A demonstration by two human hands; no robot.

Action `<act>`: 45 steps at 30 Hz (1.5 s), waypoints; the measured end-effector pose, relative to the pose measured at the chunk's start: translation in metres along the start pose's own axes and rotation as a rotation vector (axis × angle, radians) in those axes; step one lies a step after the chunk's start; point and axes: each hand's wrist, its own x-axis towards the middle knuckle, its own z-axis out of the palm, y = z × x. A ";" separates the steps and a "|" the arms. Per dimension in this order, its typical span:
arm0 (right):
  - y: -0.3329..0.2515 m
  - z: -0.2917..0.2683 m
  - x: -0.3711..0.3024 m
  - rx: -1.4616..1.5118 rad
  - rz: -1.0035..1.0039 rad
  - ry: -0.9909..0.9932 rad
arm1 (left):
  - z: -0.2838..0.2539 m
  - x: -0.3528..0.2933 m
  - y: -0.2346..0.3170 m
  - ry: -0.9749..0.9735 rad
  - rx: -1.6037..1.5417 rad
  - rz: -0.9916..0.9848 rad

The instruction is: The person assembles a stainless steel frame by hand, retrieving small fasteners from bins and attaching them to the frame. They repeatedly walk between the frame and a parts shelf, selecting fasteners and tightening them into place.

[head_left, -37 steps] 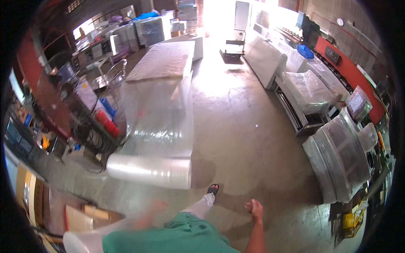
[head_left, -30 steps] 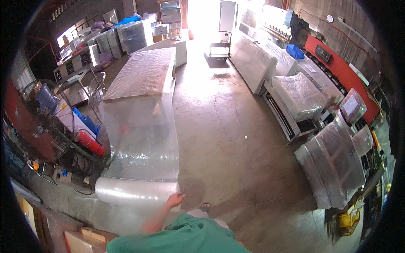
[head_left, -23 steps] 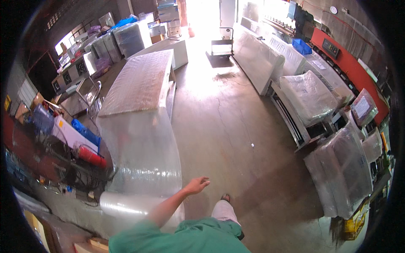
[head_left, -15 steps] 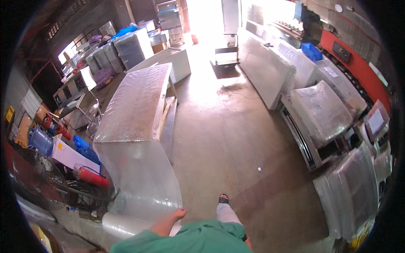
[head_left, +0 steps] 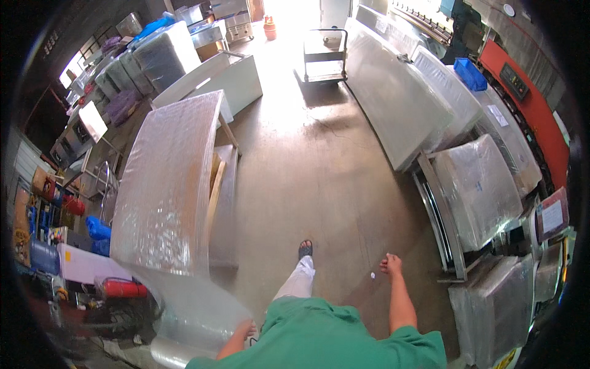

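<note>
A long sheet of clear bubble wrap (head_left: 163, 178) lies over a table-like piece at my left. Its near end hangs down to a roll of the wrap (head_left: 175, 350) on the floor. My left hand (head_left: 244, 328) is low beside the loose edge of the sheet; its fingers are blurred, so whether it touches or grips the wrap is unclear. Out to the right, over bare concrete, my right hand (head_left: 389, 264) has loosely bent fingers with nothing visible in them. A small white scrap (head_left: 372, 275) lies on the floor close by in the picture.
Wrapped panels (head_left: 393, 98) lean along the right, with wrapped bundles (head_left: 491, 307) nearer. A flatbed trolley (head_left: 324, 61) stands ahead near the bright doorway. On the left are a red fire extinguisher (head_left: 125, 288), a blue bucket (head_left: 44, 257) and tall wrapped units (head_left: 166, 55).
I have stepped forward, and the wrapped table is nearer. My left hand has drawn back along the sheet's edge. My right hand has come up into view, and the other foot is in front.
</note>
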 end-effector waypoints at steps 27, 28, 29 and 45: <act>-0.597 0.493 0.494 -0.201 0.180 -0.178 | 0.044 0.119 0.894 0.156 -0.080 0.057; -0.651 0.519 0.512 -0.214 0.109 -0.221 | 0.045 0.126 0.911 0.163 -0.156 0.072; -0.703 0.546 0.531 -0.226 0.014 -0.267 | 0.048 0.138 0.937 0.169 -0.232 0.088; -0.866 0.770 0.660 -0.473 0.407 -0.234 | -0.058 0.292 1.610 0.178 -0.117 0.595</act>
